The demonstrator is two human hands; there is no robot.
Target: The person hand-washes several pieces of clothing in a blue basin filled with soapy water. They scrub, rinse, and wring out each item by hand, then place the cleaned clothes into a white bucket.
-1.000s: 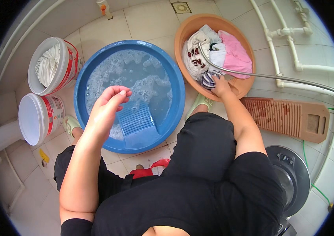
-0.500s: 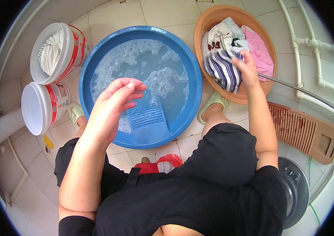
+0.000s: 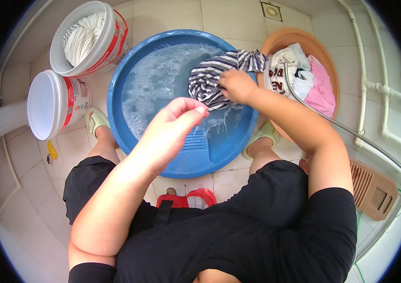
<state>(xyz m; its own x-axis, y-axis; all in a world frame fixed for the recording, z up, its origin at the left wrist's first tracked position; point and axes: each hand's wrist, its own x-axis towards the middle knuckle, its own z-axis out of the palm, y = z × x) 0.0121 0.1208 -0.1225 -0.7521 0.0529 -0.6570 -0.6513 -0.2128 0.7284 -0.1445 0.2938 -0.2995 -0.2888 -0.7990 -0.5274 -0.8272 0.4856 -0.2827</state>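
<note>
A navy-and-white striped garment (image 3: 210, 78) hangs bunched over the right part of a round blue tub (image 3: 192, 170) of sudsy water. My right hand (image 3: 237, 87) is closed on its right side, fingers gripping the cloth. Nearer to me, above the middle of the tub, my left hand (image 3: 174, 123) has its fingers curled and the thumb against them, with nothing visible in it. Its fingertips overlap the garment's lower edge in the picture; whether they touch cannot be told. Below it shows the tub's built-in ribbed washboard (image 3: 196, 144).
An orange basin (image 3: 330, 52) with white and pink clothes stands right of the tub, a metal shower hose (image 3: 351, 126) crossing it. Two white buckets (image 3: 45, 106) (image 3: 113, 35) stand at left, one holding white cloth. A brown washboard (image 3: 372, 191) lies at right.
My right hand has carried the striped garment left, from over the orange basin to over the tub. My left hand has moved right, its fingers now drawn closer together.
</note>
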